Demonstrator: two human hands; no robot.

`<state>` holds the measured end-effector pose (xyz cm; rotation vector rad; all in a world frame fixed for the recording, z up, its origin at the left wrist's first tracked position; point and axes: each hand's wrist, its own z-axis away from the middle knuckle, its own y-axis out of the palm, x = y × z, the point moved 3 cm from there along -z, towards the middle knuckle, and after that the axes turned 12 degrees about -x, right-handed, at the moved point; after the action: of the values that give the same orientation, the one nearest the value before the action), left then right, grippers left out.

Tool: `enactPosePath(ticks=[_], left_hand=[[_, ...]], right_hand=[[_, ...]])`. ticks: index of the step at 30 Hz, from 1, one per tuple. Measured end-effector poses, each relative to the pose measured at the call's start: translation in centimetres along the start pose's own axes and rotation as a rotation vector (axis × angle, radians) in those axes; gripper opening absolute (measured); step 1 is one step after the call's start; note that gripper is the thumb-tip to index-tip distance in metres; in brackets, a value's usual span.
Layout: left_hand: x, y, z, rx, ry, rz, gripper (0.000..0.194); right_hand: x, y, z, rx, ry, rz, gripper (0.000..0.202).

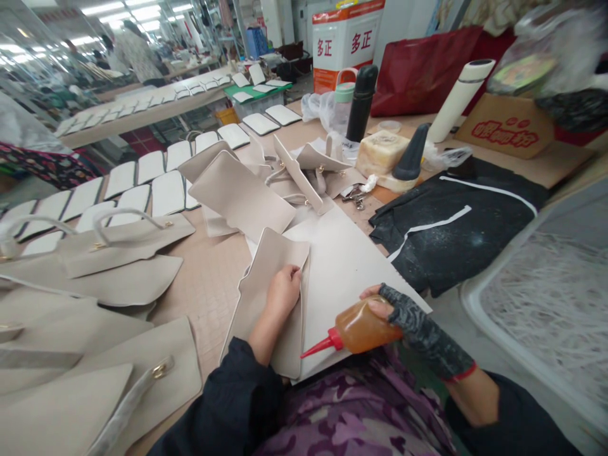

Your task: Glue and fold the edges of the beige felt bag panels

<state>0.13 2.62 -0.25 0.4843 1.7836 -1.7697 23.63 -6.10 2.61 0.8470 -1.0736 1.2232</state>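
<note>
Across the pale board's (351, 259) left side, a beige bag panel (254, 294) (likely light, semi-stiff, best held by its edge) is pinched by the left hand (284, 292); the right hand (386, 305) wraps an amber squeeze bottle (363, 328), probably soft-walled.

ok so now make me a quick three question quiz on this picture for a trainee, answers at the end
1. Which hand holds the bottle?
2. True or false: the left hand wears a dark glove.
3. What lies on the black cloth: (a) white strips, (b) a spoon, (c) a hat?

Key: 1: the right hand. 2: false, it is bare; the fingerless glove is on the other one. 3: a.
</note>
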Motion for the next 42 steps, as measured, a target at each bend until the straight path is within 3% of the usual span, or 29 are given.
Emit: enactPosePath(ticks=[4, 10, 14, 21, 26, 30, 32, 35, 38, 40, 42], left_hand=[[0.0, -0.1, 0.5, 0.048, 0.034, -0.006, 0.029], [-1.1, -0.3, 3.1, 0.016, 0.24, -0.168, 0.025], [-0.5, -0.5, 4.5, 0.049, 0.386, -0.239, 0.03], [0.5, -3.4, 5.6, 0.315, 0.544, -0.385, 0.046], [0.0, -4.0, 4.1, 0.42, 0.614, -0.461, 0.072], [-0.6, -3.4, 2.0, 0.429, 0.64, -0.485, 0.1], [-1.0, -3.2, 1.2, 0.428, 0.644, -0.48, 0.104], [-1.4, -3.2, 0.8, 0.419, 0.624, -0.447, 0.093], [-1.4, -3.5, 1.5, 0.357, 0.56, -0.374, 0.061], [-1.2, -3.6, 2.3, 0.255, 0.431, -0.329, 0.035], [-0.9, -3.6, 3.0, 0.15, 0.282, -0.31, 0.022]], right_hand=[[-0.8, -0.5, -2.9, -0.074, 0.278, -0.529, 0.025], [-2.6, 1.3, -6.9, 0.157, 0.453, -0.984, 0.033], [-3.4, 1.9, -7.1, 0.153, 0.449, -0.952, 0.031], [-3.5, 2.0, -6.9, 0.142, 0.44, -0.922, 0.029], [-3.6, 1.9, -6.8, 0.127, 0.402, -0.867, 0.026], [-3.3, 2.0, -6.6, 0.116, 0.385, -0.849, 0.028], [-3.3, 2.0, -6.5, 0.103, 0.399, -0.847, 0.028], [-3.4, 2.1, -6.5, 0.096, 0.42, -0.866, 0.029], [-3.4, 2.1, -6.6, 0.115, 0.418, -0.89, 0.031], [-3.5, 2.1, -6.6, 0.126, 0.42, -0.909, 0.03], [-3.6, 2.1, -6.7, 0.13, 0.434, -0.928, 0.03]])
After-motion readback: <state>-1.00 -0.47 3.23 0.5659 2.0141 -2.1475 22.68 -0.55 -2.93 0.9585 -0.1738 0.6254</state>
